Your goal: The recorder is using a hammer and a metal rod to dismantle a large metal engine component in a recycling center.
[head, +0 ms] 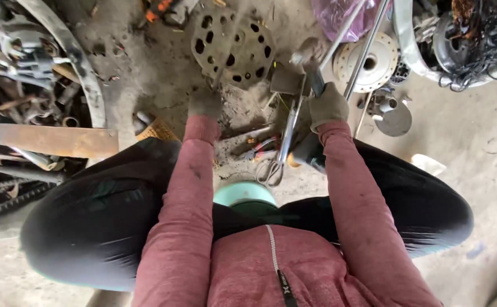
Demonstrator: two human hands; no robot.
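Pink sleeves reach down past black trousers. Wearing a grey glove, the right hand [328, 105] is wrapped tight around a hammer [311, 62], its head raised and blurred. Also gloved, the left hand [205, 103] rests on the dirty floor [163, 74]; its grip cannot be told. Scissors [279, 148] lie between the knees. Beyond the hands sits a round metal plate with holes [234, 42], and long metal rods [368, 40] lean nearby.

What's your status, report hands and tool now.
Right hand gloved, gripping hammer by the handle, head raised. Left hand gloved, down on the dirt floor by the perforated metal disc. Scissors and small tools lie between the knees.
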